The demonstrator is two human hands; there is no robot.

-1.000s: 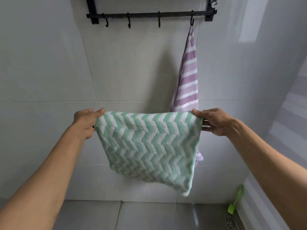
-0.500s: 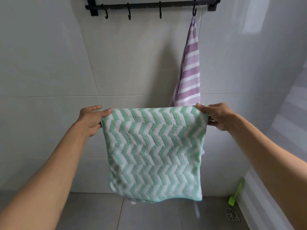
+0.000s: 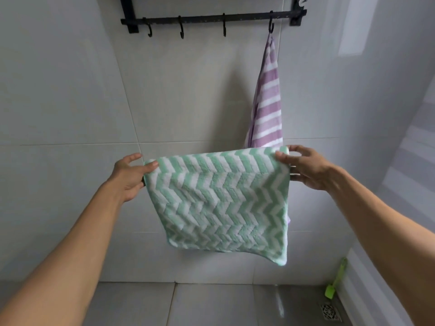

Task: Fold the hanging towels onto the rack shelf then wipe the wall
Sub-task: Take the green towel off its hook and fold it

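Note:
A green and white chevron towel (image 3: 221, 203) hangs spread out in front of me, away from the wall. My left hand (image 3: 130, 176) pinches its top left corner and my right hand (image 3: 306, 167) pinches its top right corner. The lower edge swings free and slants down to the right. Behind it a purple and white striped towel (image 3: 268, 109) hangs from the rightmost hook of the black wall rack (image 3: 211, 20). The rack's other three hooks are bare. The shelf above the rack is out of view.
Pale tiled wall (image 3: 70, 90) fills the background, with a side wall (image 3: 388, 114) close on the right. Grey floor tiles (image 3: 211, 304) lie below. A green brush (image 3: 334, 283) leans in the right corner beside a floor drain (image 3: 329, 312).
The towel hung flat and full length half a second ago; now its lower part has swung up and toward me, looking shorter. Both hands keep their corners.

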